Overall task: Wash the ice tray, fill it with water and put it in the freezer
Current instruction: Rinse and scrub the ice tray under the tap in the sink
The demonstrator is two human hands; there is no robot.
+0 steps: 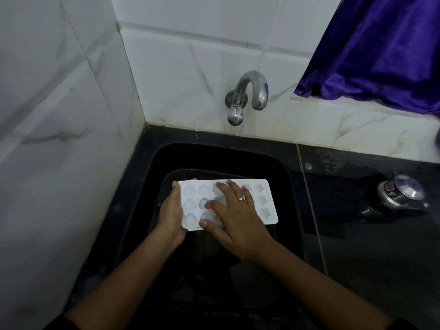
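Over the black sink, I grip the white ice tray at its nine o'clock end with my left hand; my right hand, fingers spread, rubs its moulds. The tap at twelve o'clock looks dry; each pocket wants scrubbing.

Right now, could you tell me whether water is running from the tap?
No, the tap shows no stream below its spout, while both hands work the ice tray over the sink.

Ice tray over sink, below tap
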